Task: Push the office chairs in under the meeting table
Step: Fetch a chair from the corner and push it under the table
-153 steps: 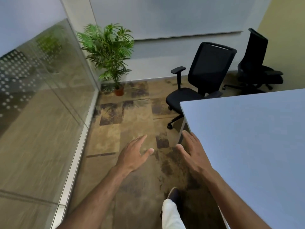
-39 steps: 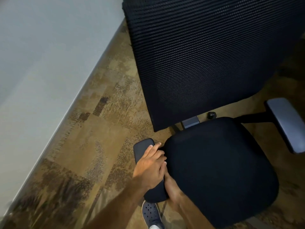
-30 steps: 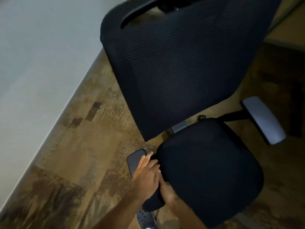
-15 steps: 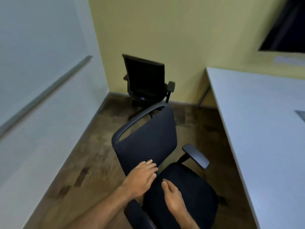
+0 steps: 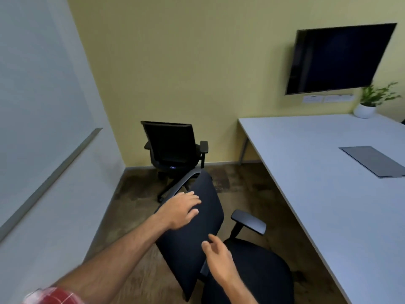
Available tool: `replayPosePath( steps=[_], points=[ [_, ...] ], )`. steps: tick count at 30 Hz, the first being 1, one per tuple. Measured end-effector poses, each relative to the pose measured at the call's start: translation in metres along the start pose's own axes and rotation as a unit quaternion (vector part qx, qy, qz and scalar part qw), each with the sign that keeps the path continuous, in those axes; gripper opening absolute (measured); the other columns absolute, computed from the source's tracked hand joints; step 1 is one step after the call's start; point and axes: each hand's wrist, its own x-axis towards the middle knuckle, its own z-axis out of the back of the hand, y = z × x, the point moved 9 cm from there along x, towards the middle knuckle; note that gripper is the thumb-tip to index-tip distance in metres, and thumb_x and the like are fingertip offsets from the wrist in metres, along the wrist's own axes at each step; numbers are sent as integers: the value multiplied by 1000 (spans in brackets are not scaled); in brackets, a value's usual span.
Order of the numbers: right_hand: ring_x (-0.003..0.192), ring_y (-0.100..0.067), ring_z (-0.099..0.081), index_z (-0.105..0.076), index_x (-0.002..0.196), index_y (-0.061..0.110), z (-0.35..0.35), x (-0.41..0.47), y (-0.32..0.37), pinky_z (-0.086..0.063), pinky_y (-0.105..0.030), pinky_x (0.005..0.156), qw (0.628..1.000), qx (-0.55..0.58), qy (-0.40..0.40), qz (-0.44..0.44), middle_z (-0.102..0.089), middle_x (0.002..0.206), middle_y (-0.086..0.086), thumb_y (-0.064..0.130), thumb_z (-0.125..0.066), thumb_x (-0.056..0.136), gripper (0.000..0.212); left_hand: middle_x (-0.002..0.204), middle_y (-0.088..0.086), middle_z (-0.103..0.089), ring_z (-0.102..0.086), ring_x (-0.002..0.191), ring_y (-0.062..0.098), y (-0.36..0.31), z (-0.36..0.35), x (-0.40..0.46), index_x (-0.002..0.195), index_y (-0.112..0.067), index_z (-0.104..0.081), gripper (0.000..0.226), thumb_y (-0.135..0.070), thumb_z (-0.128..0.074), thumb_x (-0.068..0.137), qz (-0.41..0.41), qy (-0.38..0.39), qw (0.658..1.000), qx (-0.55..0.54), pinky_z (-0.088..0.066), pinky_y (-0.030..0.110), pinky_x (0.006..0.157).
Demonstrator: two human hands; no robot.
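Note:
A black mesh office chair (image 5: 252,266) stands just in front of me, its seat facing the grey meeting table (image 5: 324,172) on the right and short of the table's edge. My left hand (image 5: 183,209) lies flat on the upper backrest, fingers spread. My right hand (image 5: 219,260) hovers open beside the lower backrest, holding nothing. A second black office chair (image 5: 173,148) stands in the far corner by the yellow wall, away from the table.
A white wall with a whiteboard rail (image 5: 50,178) runs along the left. A dark screen (image 5: 339,58) hangs on the yellow wall. A small potted plant (image 5: 370,102) and a grey flap (image 5: 372,161) are on the table. Carpet lies between chairs.
Both hands have let go of the chair's armrest and risen. My left hand moved up onto the backrest; my view lifted to show the table, screen and corner chair.

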Motion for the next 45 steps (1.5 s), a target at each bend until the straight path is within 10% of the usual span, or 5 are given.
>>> replayPosePath(
  steps=[20, 27, 32, 38, 45],
  points=[
    [155, -18, -12, -5, 162, 29, -147, 178, 53, -21, -34, 123, 960, -25, -213, -178, -5, 171, 8, 44, -49, 101, 77, 142, -2, -56, -39, 136, 17, 140, -163, 191, 133, -19, -60, 74, -71, -31, 89, -459, 232, 849, 116, -26, 38, 116],
    [157, -13, -7, -4, 161, 38, -166, 162, 31, -12, -38, 126, 961, -12, -199, -192, -1, 169, 19, 18, -39, 104, 70, 129, -5, -65, -50, 124, 15, 137, -171, 194, 121, -21, -67, 78, -77, -22, 90, -490, 206, 839, 119, -31, 36, 110],
    [155, -12, -15, -12, 162, 23, -170, 117, 25, -7, -9, 115, 951, 13, -243, -193, -10, 170, 4, 6, -38, 105, 64, 111, -9, -71, -60, 105, 10, 134, -159, 160, 107, -28, -72, 69, -77, -25, 91, -522, 164, 833, 86, -42, 32, 93],
    [150, -16, -31, -26, 159, 38, -191, 69, 22, -25, -27, 121, 951, -74, -203, -219, -26, 167, 9, 0, -43, 94, 77, 75, -8, -64, -55, 71, 8, 154, -150, 113, 79, -23, -64, 74, -83, -22, 87, -499, 159, 849, 65, -46, 38, 68],
    [141, -23, -45, -38, 148, 55, -213, 17, 1, -39, -32, 113, 932, -79, -230, -270, -44, 159, 9, 5, -37, 89, 77, 106, -13, -74, -67, 96, 9, 180, -151, 66, 116, -33, -71, 62, -73, -44, 77, -508, 237, 825, 69, -54, 33, 81]
  ],
)
